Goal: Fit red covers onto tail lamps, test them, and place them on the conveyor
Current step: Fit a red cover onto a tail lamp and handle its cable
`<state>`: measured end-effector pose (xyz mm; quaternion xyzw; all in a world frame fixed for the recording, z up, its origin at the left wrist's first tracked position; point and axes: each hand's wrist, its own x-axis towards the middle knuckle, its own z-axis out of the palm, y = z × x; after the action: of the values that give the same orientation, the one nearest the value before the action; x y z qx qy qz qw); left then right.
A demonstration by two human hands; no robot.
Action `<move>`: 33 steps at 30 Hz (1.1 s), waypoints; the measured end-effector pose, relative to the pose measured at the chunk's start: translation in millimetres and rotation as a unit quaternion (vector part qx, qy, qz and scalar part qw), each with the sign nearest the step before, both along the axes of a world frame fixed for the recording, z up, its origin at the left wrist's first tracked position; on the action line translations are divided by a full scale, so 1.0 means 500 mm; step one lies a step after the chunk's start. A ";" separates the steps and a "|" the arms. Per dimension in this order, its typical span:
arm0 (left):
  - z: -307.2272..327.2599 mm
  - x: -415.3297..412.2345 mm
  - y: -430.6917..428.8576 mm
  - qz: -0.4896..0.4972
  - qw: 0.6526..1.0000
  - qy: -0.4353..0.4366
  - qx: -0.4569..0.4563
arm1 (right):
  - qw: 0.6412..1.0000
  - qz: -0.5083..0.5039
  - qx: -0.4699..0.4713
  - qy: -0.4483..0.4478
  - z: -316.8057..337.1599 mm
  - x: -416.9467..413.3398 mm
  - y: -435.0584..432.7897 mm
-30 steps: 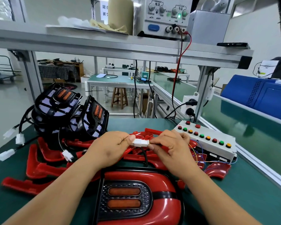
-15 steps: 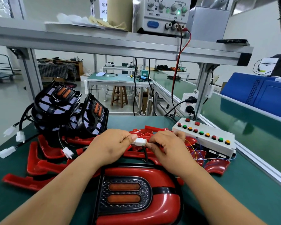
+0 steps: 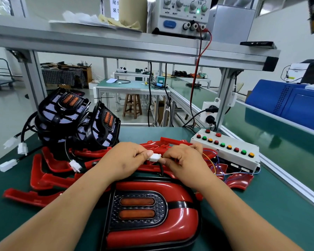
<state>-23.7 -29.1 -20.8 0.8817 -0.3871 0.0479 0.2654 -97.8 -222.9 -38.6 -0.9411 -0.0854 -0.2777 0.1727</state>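
nearest, a lamp with a red cover on it lies flat on the green surface, between the two forearms, its two amber lenses facing up. a black cable rises from its far edge to a white connector held just above it. the left hand pinches the connector's left end, fingers clamped on it. the right hand pinches the right end, its fingers curled and clamped on it too. thin coloured wires run from under the right hand toward a white button box, which sits on the surface to the right with rows of red, green and amber buttons. loose red covers lie heaped under and to the left of the hands. behind them, on the left, black bare lamps stand stacked and tilted, their cables ending in white plugs near the surface's left edge. to the right, beyond the surface's edge, runs the green conveyor. overhead, a power supply stands on a shelf, a green light lit on its face, a red lead hanging from it.
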 end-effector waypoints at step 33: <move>-0.044 -0.032 0.114 0.101 0.901 0.314 -0.282 | 0.994 -0.081 0.010 0.073 -0.027 0.023 -0.067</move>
<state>-39.7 27.7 -42.9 0.7736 -0.1629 -0.0977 0.6046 -86.2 -256.5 -52.1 -0.9610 0.0062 -0.2222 0.1645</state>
